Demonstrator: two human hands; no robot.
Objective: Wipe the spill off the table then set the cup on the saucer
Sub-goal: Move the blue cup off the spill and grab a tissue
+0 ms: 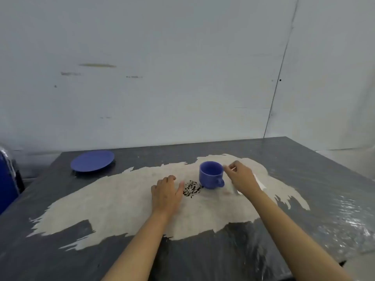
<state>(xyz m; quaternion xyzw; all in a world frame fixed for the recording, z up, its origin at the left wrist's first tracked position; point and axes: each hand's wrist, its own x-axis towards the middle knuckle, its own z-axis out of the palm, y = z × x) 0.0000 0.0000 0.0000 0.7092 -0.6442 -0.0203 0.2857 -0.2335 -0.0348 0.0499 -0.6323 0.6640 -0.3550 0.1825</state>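
Two bare forearms, no sleeves, rings or watch visible; hands [165, 192] ungloved

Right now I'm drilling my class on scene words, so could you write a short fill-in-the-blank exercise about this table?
1. The dark spill lies between the left hand and the ____.
2. The cup and the saucer are both ____ in colour.
3. The saucer sits near the table's far ____ corner.
4. The right hand holds something ____ beside the cup.

Missing words: cup; blue; left; white
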